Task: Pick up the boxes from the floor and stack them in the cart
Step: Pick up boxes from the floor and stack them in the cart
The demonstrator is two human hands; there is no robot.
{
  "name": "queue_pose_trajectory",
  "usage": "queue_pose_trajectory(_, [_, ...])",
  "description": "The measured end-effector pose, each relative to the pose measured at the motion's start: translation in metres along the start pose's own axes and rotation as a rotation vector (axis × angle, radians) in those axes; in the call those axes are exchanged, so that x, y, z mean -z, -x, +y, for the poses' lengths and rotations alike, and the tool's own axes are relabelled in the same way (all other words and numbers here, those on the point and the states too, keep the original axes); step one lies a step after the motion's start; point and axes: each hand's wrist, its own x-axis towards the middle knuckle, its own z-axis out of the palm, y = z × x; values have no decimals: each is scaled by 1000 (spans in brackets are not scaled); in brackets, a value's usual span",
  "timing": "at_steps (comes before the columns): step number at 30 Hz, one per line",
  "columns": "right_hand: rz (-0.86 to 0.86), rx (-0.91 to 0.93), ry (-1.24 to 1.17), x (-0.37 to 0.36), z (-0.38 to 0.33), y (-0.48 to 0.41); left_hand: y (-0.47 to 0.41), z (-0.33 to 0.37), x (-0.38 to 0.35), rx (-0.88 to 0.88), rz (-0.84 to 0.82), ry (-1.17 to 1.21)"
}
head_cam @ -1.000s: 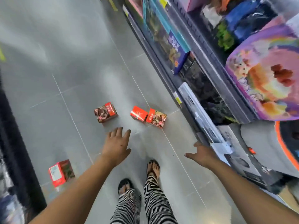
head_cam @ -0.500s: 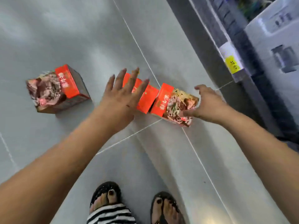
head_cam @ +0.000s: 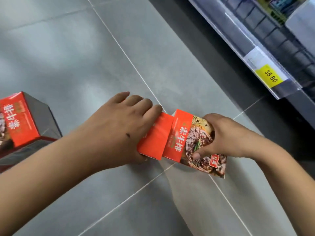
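Judging from this view, the task is at its start: no cart shows anywhere, and no box can be seen stacked. Two boxes lie side by side and touching on the grey tiled floor (head_cam: 85, 48), each in a hand. The left hand (head_cam: 119, 128) wraps the plain red cardboard box (head_cam: 155, 138), fingers curled over its far edge and thumb tucked at its near corner. The right hand (head_cam: 226, 137) grips the red cardboard box with the steak picture (head_cam: 184, 142), thumb pressed on the printed face and fingers hooked over the far side. Whether either box has left the floor cannot be told (they look barely raised at most). A third red cardboard box with grey sides (head_cam: 18, 120) sits on the floor at the left edge, well apart from both hands and untouched. It is still to be collected, and all the carrying and stacking lies ahead. To the right runs a shop shelf edge with a yellow price tag (head_cam: 271, 76).

Half a second ago the left hand was spread open above the plain red cardboard box and held nothing, while the right hand was only reaching the edge of the steak-picture box. Both have since closed on their boxes. The view has also dropped closer, and the person's feet, visible then, are now out of frame.
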Motion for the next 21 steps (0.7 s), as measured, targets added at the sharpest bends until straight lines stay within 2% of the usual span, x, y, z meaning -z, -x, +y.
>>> queue_pose_trajectory(3, [24,4,-28,-5,15,13,6,-1,-2,50,36,19])
queue_pose_trajectory(6, [-31,-39,-37,-10,31,29,8,0,-2,120,23,7])
queue_pose_trajectory(8, [-67,-3,4,-9,35,32,8,2,-1,137,5,1])
queue_pose_trajectory(13, [-226,203,320,0,2,26,7,1,2,136,-8,-8])
queue_pose_trajectory(15, [-224,294,497,-2,-17,26,7,2,3,142,-20,-1])
queue_pose_trajectory(17, [-142,316,607,-7,-24,34,8,3,3,149,-21,2])
queue_pose_trajectory(19, [-5,203,474,-19,-16,48,10,4,3,154,-14,-1])
queue_pose_trajectory(21, [222,-51,41,-38,-7,66,11,5,3,161,-5,-2])
